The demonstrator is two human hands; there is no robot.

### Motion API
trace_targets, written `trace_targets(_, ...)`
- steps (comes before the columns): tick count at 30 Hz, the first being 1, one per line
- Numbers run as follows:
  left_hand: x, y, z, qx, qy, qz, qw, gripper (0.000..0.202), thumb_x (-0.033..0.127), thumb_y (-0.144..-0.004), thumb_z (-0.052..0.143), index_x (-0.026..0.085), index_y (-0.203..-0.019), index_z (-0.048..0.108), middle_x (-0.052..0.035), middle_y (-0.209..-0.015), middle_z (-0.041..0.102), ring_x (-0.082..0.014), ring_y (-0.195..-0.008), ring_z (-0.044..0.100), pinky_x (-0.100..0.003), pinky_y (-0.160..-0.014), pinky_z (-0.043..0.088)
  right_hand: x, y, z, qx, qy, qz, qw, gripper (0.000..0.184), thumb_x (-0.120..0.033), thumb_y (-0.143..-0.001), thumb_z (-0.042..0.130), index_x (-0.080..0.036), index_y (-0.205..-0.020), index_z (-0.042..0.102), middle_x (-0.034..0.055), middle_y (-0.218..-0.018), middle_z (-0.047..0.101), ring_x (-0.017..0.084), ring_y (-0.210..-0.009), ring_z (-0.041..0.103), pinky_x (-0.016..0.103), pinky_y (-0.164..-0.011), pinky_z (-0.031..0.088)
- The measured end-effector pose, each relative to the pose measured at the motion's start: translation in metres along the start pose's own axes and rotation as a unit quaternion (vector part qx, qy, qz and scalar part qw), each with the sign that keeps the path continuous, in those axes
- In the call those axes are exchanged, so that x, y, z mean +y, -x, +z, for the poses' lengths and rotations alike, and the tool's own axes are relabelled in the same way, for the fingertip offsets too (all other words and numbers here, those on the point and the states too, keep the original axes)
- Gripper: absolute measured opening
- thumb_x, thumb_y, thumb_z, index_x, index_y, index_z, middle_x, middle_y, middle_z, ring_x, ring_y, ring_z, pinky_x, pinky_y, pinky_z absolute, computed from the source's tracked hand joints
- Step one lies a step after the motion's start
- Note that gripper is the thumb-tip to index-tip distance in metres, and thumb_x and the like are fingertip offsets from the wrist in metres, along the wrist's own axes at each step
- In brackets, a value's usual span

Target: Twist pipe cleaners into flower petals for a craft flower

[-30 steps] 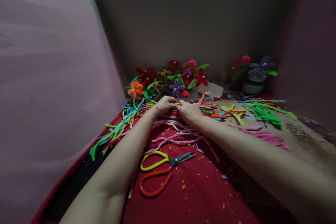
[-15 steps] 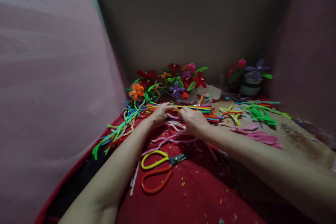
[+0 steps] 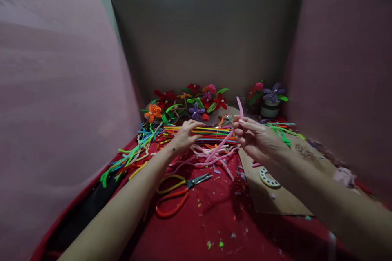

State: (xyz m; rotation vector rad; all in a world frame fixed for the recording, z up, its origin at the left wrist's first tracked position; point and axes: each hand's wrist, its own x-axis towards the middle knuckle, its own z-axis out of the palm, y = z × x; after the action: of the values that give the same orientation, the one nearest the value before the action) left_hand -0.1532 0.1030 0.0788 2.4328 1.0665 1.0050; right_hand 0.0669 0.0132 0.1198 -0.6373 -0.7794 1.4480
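Note:
A pink pipe cleaner (image 3: pixel 225 139) is pinched between the thumb and fingers of my right hand (image 3: pixel 255 136); its tip sticks up above them and the rest slants down to the left. My left hand (image 3: pixel 185 136) rests at the left part of a bundle of colourful pipe cleaners (image 3: pixel 211 131), thumb and fingers apart. Loose pink pipe cleaners (image 3: pixel 199 159) lie just in front of that bundle. Nearer to me are scissors (image 3: pixel 183 189) with one yellow and one red handle, blades pointing right.
Pipe-cleaner flowers (image 3: pixel 196 110) stand along the back, and more rise from a pot (image 3: pixel 270 108) at right. Green and blue pipe cleaners (image 3: pixel 131 155) spread at left. A cardboard sheet (image 3: pixel 284 200) holds a white ring-shaped piece (image 3: pixel 269 177). Scraps dot the red cloth (image 3: pixel 190 236).
My right hand has lifted off the bundle to the right, drawing out a pink pipe cleaner. My left hand has spread its fingers at the bundle. The camera view has shifted.

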Motion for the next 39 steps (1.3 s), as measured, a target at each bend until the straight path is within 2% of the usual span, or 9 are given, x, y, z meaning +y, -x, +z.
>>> trace_targets(3, 0.05, 0.016, 0.02, -0.07, 0.194, -0.023, 0.978, 0.058, 0.023, -0.07, 0.065, 0.028, -0.126, 0.048, -0.0028, -0.095, 0.059, -0.0161, -0.085, 0.056, -0.029, -0.079, 0.045, 0.014, 0.002, -0.013, -0.002, -0.046, 0.039, 0.998, 0.005, -0.012, -0.075, 0.054, -0.016, -0.075, 0.056, 0.0004, -0.064, 0.057, 0.008, -0.051, 0.05, 0.02, -0.047, 0.042)
trace_targets(5, 0.078, 0.026, 0.034, -0.075, 0.289, -0.035, 0.954, 0.066, 0.026, -0.068, 0.068, 0.03, -0.129, 0.043, -0.0012, -0.09, 0.059, -0.0147, -0.079, 0.058, -0.027, -0.074, 0.046, 0.024, 0.003, -0.018, 0.008, -0.088, 0.061, 0.994, 0.007, -0.011, -0.077, 0.052, -0.015, -0.073, 0.057, 0.001, -0.063, 0.057, 0.009, -0.051, 0.051, 0.021, -0.048, 0.044)
trace_targets(7, 0.1, 0.033, 0.044, -0.047, 0.317, -0.047, 0.946, 0.052, 0.027, -0.074, 0.064, 0.03, -0.124, 0.051, -0.0026, -0.094, 0.061, -0.0159, -0.088, 0.058, -0.026, -0.079, 0.045, 0.032, 0.003, -0.021, 0.023, -0.116, 0.066, 0.991, 0.009, -0.009, -0.076, 0.052, -0.015, -0.071, 0.057, 0.0014, -0.062, 0.058, 0.009, -0.05, 0.052, 0.02, -0.047, 0.044)
trace_targets(10, 0.114, 0.035, 0.049, 0.018, 0.328, -0.085, 0.941, 0.022, 0.032, -0.08, 0.055, 0.022, -0.093, 0.069, -0.0039, -0.082, 0.064, -0.0145, -0.074, 0.059, -0.026, -0.072, 0.046, 0.038, 0.0, -0.027, 0.033, -0.125, 0.072, 0.989, 0.01, -0.009, -0.076, 0.052, -0.015, -0.07, 0.058, 0.0011, -0.058, 0.057, 0.009, -0.049, 0.052, 0.02, -0.045, 0.043)
trace_targets(15, 0.103, 0.03, 0.048, -0.003, 0.478, -0.182, 0.859, 0.021, 0.034, -0.073, 0.062, 0.015, -0.078, 0.069, -0.0024, -0.067, 0.059, -0.0108, -0.056, 0.055, -0.024, -0.052, 0.045, 0.026, -0.011, -0.042, 0.076, -0.109, 0.047, 0.99, 0.011, -0.009, -0.078, 0.05, -0.014, -0.072, 0.057, -0.0002, -0.058, 0.057, 0.006, -0.042, 0.047, 0.016, -0.039, 0.037)
trace_targets(20, 0.095, 0.02, 0.055, 0.085, 0.535, -0.231, 0.808, 0.027, 0.032, -0.061, 0.074, 0.013, -0.077, 0.065, 0.0033, -0.056, 0.052, -0.0054, -0.044, 0.047, -0.02, -0.043, 0.039, 0.024, -0.013, -0.051, 0.071, -0.099, 0.034, 0.992, 0.008, -0.009, -0.075, 0.055, -0.014, -0.07, 0.056, -0.0011, -0.055, 0.057, 0.005, -0.042, 0.048, 0.015, -0.039, 0.038)
trace_targets(29, 0.104, 0.003, 0.06, 0.067, 0.392, -0.222, 0.89, 0.029, 0.04, -0.067, 0.067, 0.013, -0.063, 0.057, 0.0011, -0.049, 0.056, -0.0075, -0.038, 0.048, -0.019, -0.036, 0.038, 0.038, 0.003, -0.046, -0.018, 0.017, 0.05, 0.998, 0.011, -0.019, -0.067, 0.066, -0.011, -0.071, 0.061, -0.0005, -0.053, 0.059, 0.006, -0.037, 0.048, 0.016, -0.031, 0.037)
trace_targets(33, 0.1, 0.006, 0.064, 0.025, 0.416, -0.253, 0.873, 0.03, 0.042, -0.066, 0.067, 0.014, -0.073, 0.059, 0.0029, -0.048, 0.055, -0.0083, -0.037, 0.049, -0.02, -0.037, 0.041, 0.038, 0.012, -0.042, -0.017, 0.082, 0.067, 0.994, 0.016, -0.025, -0.068, 0.067, -0.01, -0.074, 0.063, -0.0018, -0.052, 0.058, 0.005, -0.035, 0.047, 0.015, -0.03, 0.035)
trace_targets(39, 0.096, 0.012, 0.065, 0.021, 0.446, -0.264, 0.855, 0.03, 0.035, -0.063, 0.07, 0.015, -0.083, 0.061, 0.0004, -0.061, 0.06, -0.008, -0.044, 0.053, -0.019, -0.041, 0.042, 0.036, 0.016, -0.039, -0.036, 0.124, 0.095, 0.987, 0.018, -0.029, -0.068, 0.066, -0.011, -0.069, 0.063, -0.0009, -0.053, 0.059, 0.004, -0.034, 0.045, 0.015, -0.029, 0.033)
